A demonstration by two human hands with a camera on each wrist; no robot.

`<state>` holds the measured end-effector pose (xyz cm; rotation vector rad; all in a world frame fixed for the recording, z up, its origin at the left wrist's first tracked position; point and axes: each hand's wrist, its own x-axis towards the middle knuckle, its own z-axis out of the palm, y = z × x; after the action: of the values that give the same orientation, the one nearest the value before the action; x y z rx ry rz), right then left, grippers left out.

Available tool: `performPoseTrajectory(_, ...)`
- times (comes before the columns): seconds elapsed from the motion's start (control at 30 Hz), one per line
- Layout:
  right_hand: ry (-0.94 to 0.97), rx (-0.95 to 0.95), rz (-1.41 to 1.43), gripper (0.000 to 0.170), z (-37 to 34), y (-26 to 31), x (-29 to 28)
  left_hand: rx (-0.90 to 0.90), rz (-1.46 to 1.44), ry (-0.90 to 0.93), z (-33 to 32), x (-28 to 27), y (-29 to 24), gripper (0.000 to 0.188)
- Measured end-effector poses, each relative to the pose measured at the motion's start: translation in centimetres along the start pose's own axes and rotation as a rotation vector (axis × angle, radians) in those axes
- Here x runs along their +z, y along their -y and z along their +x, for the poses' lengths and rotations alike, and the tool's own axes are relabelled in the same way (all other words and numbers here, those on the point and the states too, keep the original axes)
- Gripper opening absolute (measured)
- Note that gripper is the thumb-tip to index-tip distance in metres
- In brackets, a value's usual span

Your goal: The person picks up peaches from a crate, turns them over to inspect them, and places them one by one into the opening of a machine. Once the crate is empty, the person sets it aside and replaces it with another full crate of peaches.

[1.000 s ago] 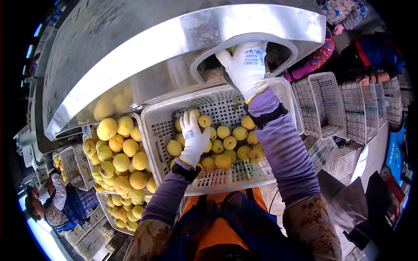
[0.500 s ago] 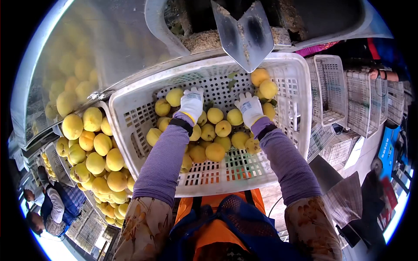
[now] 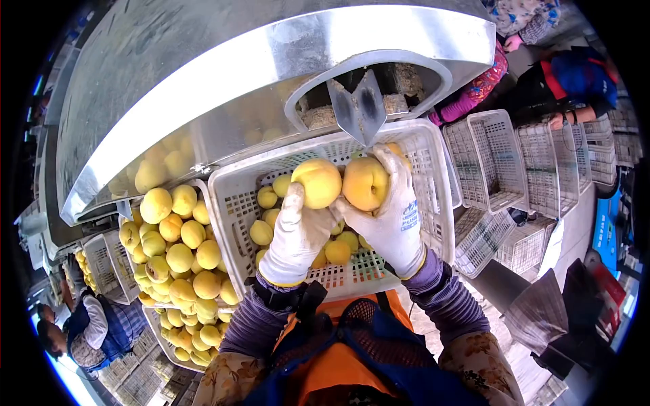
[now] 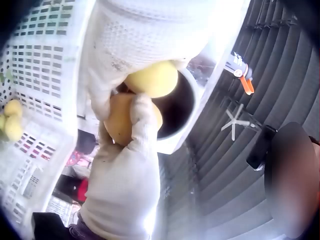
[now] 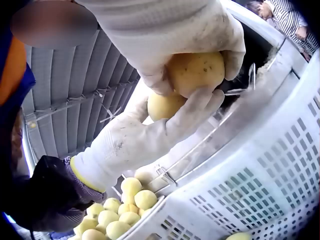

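Note:
In the head view my gloved left hand (image 3: 294,237) grips a yellow peach (image 3: 317,183), thumb along its near side. My gloved right hand (image 3: 399,227) holds a second, more orange peach (image 3: 365,184), fingers wrapped round its far side and its crease facing the left hand. The two fruits are side by side above a white slotted crate (image 3: 227,223), where more yellow peaches (image 3: 337,252) lie. From the right wrist view, the right hand's peach (image 5: 197,72) has small dark specks and overlaps the left hand's peach (image 5: 165,105).
A metal machine (image 3: 203,88) with an opening and a V-shaped metal chute (image 3: 359,108) stands at the crate's far side. A heaped peach crate (image 3: 179,257) is on the left. Stacked crates (image 3: 491,162) and other people (image 3: 575,81) are at the right.
The right hand came out of the machine opening and down into the crate, beside the left hand. Both hands have since risen, each with a peach, and come together. The head view has tilted.

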<state>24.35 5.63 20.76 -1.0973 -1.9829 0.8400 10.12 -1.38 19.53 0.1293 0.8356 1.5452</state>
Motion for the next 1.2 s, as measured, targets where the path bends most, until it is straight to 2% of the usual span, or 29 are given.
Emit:
performPoseTrajectory(0.03,-0.065,-0.03,-0.007,0.08,1.2,1.0,-0.3,0.068,0.054,0.107,0.2,1.6,-1.6,0.065)
performPoseTrajectory(0.1,-0.195,-0.091,-0.021,0.08,4.2,1.9,-0.5,0.153,0.091,0.064,1.5,2.3,-2.8,0.068)
performPoseTrajectory(0.13,-0.255,-0.099,-0.161,0.077,5.9,0.3,0.6,0.105,0.066,0.07,2.5,0.9,-2.6,0.071)
performPoseTrajectory(0.17,-0.181,-0.036,-0.236,0.075,7.1,-2.3,2.4,0.051,0.072,0.024,2.4,0.1,-2.5,0.075)
performPoseTrajectory(0.23,-0.268,-0.144,-0.491,0.074,7.9,-4.3,4.3,-0.037,0.077,0.018,2.0,-1.1,-1.7,0.075)
performPoseTrajectory(0.37,-0.285,-0.095,-0.452,0.076,8.9,-4.8,5.0,-0.123,-0.104,-0.002,1.5,-1.7,-1.3,0.079)
performPoseTrajectory(0.43,-0.309,-0.122,-0.451,0.076,10.5,-5.2,5.8,-0.155,-0.22,0.14,2.6,-4.0,-0.5,0.074)
performPoseTrajectory(0.47,-0.255,-0.081,-0.42,0.072,12.1,-5.1,5.8,-0.17,-0.275,0.205,2.8,-5.0,-0.3,0.071)
performPoseTrajectory(0.57,0.021,0.058,-0.47,0.058,15.3,-3.6,4.7,-0.137,-0.14,0.096,3.2,-3.0,-1.4,0.067)
performPoseTrajectory(0.6,-0.061,-0.011,-0.463,0.063,14.7,-4.0,4.7,-0.102,-0.115,0.045,3.3,-2.3,-1.6,0.065)
performPoseTrajectory(0.7,-0.475,-0.217,-0.006,0.076,8.4,0.2,2.6,-0.007,0.011,0.114,4.0,-2.7,-1.9,0.065)
performPoseTrajectory(0.73,-0.36,-0.214,0.065,0.077,6.3,1.5,2.2,-0.059,-0.041,0.185,4.0,-3.0,-2.0,0.066)
performPoseTrajectory(0.77,-0.24,-0.208,0.107,0.076,4.6,1.8,2.1,-0.073,0.017,0.179,4.0,-2.7,-1.8,0.074)
performPoseTrajectory(0.83,-0.003,-0.189,0.159,0.076,2.1,1.9,2.0,0.065,0.422,0.131,1.5,2.3,-2.4,0.09)
performPoseTrajectory(0.87,-0.087,-0.177,0.17,0.07,2.0,2.0,1.6,-0.008,0.323,0.157,1.3,2.2,-2.1,0.106)
performPoseTrajectory(0.9,-0.158,-0.156,0.113,0.068,2.9,1.4,1.8,0.028,0.343,0.094,2.0,1.2,-1.4,0.108)
performPoseTrajectory(0.97,-0.272,-0.174,-0.181,0.068,6.7,-2.1,3.6,0.092,0.395,-0.037,3.7,-2.9,0.6,0.112)
performPoseTrajectory(1.0,-0.308,-0.183,-0.298,0.068,9.5,-4.8,5.3,0.027,0.524,-0.069,4.1,-4.4,0.7,0.112)
performPoseTrajectory(1.07,-0.336,-0.22,-0.448,0.068,12.8,-7.0,6.5,0.091,0.882,-0.221,7.4,-15.3,6.9,0.096)
performPoseTrajectory(1.1,-0.324,-0.256,-0.481,0.068,13.8,-6.3,5.8,0.202,1.219,-0.303,9.5,-20.7,10.6,0.084)
performPoseTrajectory(1.17,-0.36,-0.311,-0.571,0.073,14.1,-5.0,4.3,-0.02,1.749,-0.381,8.9,-16.1,7.9,0.085)
performPoseTrajectory(1.2,-0.394,-0.339,-0.409,0.073,13.3,-4.6,3.2,-0.109,1.87,-0.384,9.4,-15.0,7.9,0.083)
